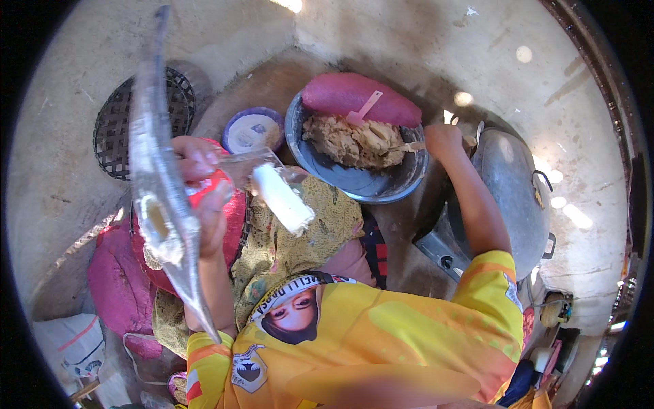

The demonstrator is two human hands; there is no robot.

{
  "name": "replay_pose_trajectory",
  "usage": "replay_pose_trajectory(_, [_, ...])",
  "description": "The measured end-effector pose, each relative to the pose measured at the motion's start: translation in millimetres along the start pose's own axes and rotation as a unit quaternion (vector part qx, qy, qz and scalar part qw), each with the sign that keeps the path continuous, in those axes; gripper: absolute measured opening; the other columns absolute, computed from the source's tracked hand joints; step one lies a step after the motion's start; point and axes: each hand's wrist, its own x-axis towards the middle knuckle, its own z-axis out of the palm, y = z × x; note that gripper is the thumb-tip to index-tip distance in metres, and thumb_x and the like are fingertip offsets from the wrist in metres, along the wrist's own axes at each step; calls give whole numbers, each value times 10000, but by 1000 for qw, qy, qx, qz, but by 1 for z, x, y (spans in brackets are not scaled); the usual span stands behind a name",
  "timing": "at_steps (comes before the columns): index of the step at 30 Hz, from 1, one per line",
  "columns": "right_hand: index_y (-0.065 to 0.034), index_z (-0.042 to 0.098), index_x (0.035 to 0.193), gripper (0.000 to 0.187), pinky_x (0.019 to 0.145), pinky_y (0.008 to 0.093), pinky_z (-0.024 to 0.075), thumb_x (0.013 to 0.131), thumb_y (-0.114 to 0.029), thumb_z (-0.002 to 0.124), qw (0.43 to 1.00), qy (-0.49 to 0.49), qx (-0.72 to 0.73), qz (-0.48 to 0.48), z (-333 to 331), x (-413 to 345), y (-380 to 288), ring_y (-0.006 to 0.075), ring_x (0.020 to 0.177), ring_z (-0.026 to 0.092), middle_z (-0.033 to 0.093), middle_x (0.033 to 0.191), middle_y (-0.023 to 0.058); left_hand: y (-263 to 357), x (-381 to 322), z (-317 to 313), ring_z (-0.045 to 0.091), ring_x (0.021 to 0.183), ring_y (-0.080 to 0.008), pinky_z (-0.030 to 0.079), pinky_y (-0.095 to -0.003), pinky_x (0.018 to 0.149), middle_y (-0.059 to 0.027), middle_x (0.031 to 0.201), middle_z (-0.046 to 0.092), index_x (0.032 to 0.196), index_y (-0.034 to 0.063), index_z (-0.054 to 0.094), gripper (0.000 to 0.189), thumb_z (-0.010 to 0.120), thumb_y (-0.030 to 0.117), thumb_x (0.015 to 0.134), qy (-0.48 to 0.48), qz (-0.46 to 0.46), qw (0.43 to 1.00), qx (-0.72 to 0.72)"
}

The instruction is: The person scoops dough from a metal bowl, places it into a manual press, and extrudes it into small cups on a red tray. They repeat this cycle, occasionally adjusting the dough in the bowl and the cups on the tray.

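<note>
My left hand (207,204) is closed around a red object (212,186), partly hidden. From it a clear piece (250,159), perhaps plastic, reaches toward a white cylinder (283,199) above my patterned cloth lap. A long silvery piece (163,204), blurred and smeared with white, crosses in front of my left arm; whether my hand holds it I cannot tell. My right hand (443,140) grips a wooden-looking stirrer (409,147) whose end meets brown dough (352,143) in a dark basin (357,189). A pink scoop (364,110) rests at the dough's far edge.
A full magenta sack (357,94) lies across the basin's back rim. Left of it stand a purple-rimmed container (254,130) and a woven basket (112,128). At right, a large metal pot (511,194) sits by a stove (439,253). Another magenta sack (117,286) is at left.
</note>
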Motion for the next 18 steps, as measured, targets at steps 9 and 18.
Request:
replay_pose_trajectory(9, [-125, 683, 881, 203, 636, 388, 490, 780, -188, 519, 993, -72, -94, -18, 86, 68, -18, 232, 816, 646, 666, 908, 52, -30, -31, 24, 450, 826, -176, 388, -340, 760, -43, 879, 439, 831, 101, 557, 267, 676, 42, 600, 4, -189, 979, 76])
replay_pose_trajectory(18, [-123, 681, 721, 136, 576, 362, 470, 718, -151, 547, 997, -6, 0, -72, 152, 80, -39, 227, 716, 643, 660, 761, 85, -67, -40, 15, 444, 821, -174, 382, -345, 763, -41, 877, 428, 839, 97, 553, 271, 680, 57, 604, -17, -191, 979, 75])
